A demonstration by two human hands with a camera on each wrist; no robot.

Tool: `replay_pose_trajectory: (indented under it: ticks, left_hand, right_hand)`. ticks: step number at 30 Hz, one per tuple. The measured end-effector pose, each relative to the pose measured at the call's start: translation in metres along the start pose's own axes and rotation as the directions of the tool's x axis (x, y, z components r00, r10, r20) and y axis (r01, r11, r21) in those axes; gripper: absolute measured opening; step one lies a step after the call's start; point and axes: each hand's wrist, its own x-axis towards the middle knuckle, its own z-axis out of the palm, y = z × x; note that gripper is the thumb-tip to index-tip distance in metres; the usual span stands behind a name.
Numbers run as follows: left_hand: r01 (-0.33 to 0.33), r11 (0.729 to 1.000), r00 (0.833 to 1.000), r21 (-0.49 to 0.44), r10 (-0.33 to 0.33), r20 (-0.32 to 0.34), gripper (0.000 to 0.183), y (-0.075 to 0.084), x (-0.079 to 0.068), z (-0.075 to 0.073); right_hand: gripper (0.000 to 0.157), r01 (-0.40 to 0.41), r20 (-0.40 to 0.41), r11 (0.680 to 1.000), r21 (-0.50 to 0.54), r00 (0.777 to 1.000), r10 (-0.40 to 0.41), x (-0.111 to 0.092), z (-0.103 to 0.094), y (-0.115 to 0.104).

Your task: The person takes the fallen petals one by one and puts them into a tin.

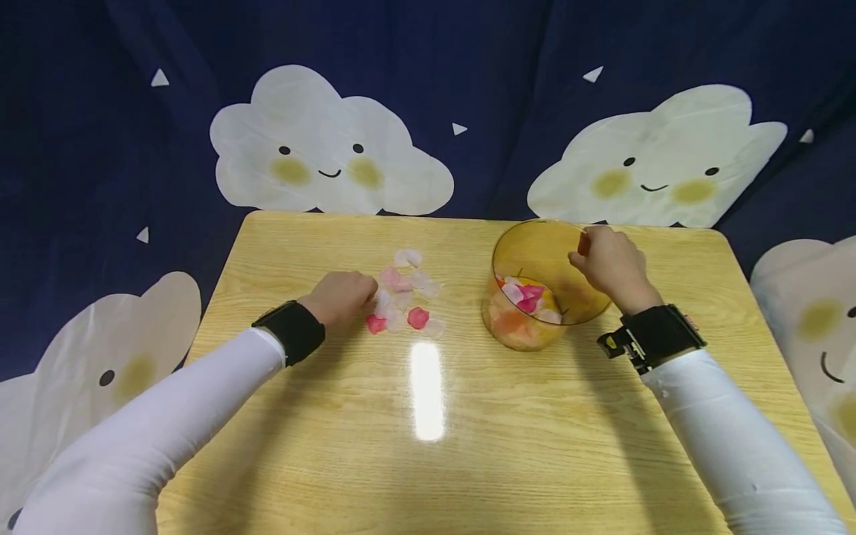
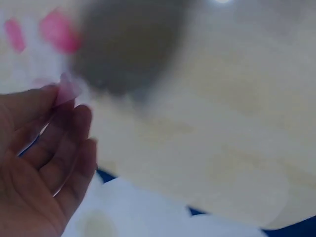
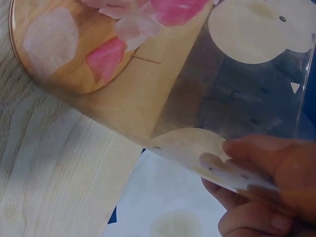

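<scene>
My left hand is at the left edge of a loose group of petals. In the left wrist view its thumb and forefinger pinch a pale pink petal. Deep pink petals show just beyond the fingertips. My right hand grips the right side of a clear amber bowl near its rim, thumb on one side of the wall and fingers on the other. The bowl looks tilted, its mouth facing toward me. White and pink petals lie at its bottom.
White, pale pink and deep pink petals are scattered mid-table, left of the bowl. Underneath is a light wood table with a bright reflection. A dark blue cloth with smiling clouds surrounds its far and side edges.
</scene>
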Motion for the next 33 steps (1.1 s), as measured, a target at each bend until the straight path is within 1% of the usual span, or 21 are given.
replay_pose_trajectory:
  ticks: [3,5,6,8,10,13,16,19,21,23,28,30,33]
  left_hand:
    - [-0.005,0.999,0.999,0.049,0.007,-0.034,0.02,0.009,0.014,-0.021]
    - [-0.007,0.996,0.998,0.093,0.013,-0.068,0.019,0.02,0.025,-0.038]
    - [-0.01,0.994,0.996,0.109,0.02,-0.09,0.02,0.026,0.031,-0.047]
    - [-0.023,0.992,0.986,0.124,0.043,-0.16,0.021,0.04,0.042,-0.062]
    - [-0.042,0.994,0.971,0.104,0.065,-0.231,0.022,0.055,0.053,-0.076]
    - [-0.08,0.996,0.943,0.035,0.087,-0.32,0.022,0.078,0.068,-0.093]
    - [-0.114,0.993,0.931,-0.043,0.092,-0.352,0.019,0.101,0.079,-0.104]
    - [-0.152,0.984,0.924,-0.087,0.111,-0.365,0.017,0.121,0.089,-0.108]
    - [-0.178,0.979,0.923,-0.098,0.131,-0.362,0.017,0.134,0.094,-0.106]
    - [-0.201,0.975,0.925,-0.09,0.159,-0.346,0.016,0.144,0.099,-0.103]
    - [-0.239,0.969,0.938,-0.065,0.214,-0.271,0.015,0.162,0.107,-0.092]
    - [-0.254,0.965,0.944,-0.069,0.232,-0.233,0.016,0.166,0.109,-0.088]
    - [-0.273,0.958,0.952,-0.089,0.256,-0.167,0.015,0.168,0.11,-0.083]
  right_hand:
    - [0.023,0.004,-0.01,1.0,0.005,1.0,-0.004,0.0,-0.001,-0.002]
    - [0.023,0.006,-0.013,1.0,0.008,1.0,-0.006,0.001,-0.001,-0.003]
    - [0.023,0.006,-0.015,1.0,0.009,1.0,-0.006,0.001,-0.001,-0.003]
    - [0.023,0.006,-0.016,1.0,0.006,1.0,-0.006,0.001,-0.001,-0.003]
    - [0.023,0.003,-0.015,1.0,0.002,1.0,-0.003,0.0,-0.001,-0.003]
    - [0.023,0.001,-0.016,1.0,-0.001,1.0,-0.001,0.0,-0.002,-0.003]
    - [0.023,-0.001,-0.017,1.0,0.001,1.0,0.001,-0.001,-0.002,-0.002]
    - [0.022,-0.002,-0.016,1.0,0.005,1.0,0.002,-0.001,-0.002,-0.002]
    - [0.023,-0.004,-0.013,1.0,0.007,1.0,0.004,-0.001,-0.002,-0.001]
    - [0.023,-0.006,-0.014,1.0,0.007,1.0,0.006,-0.001,-0.002,-0.001]
    - [0.023,-0.009,-0.018,1.0,0.002,1.0,0.009,-0.001,-0.001,0.0]
    - [0.022,-0.011,-0.017,1.0,0.001,1.0,0.011,-0.001,-0.001,0.001]
    - [0.022,-0.011,-0.012,1.0,0.0,1.0,0.011,0.0,-0.001,0.0]
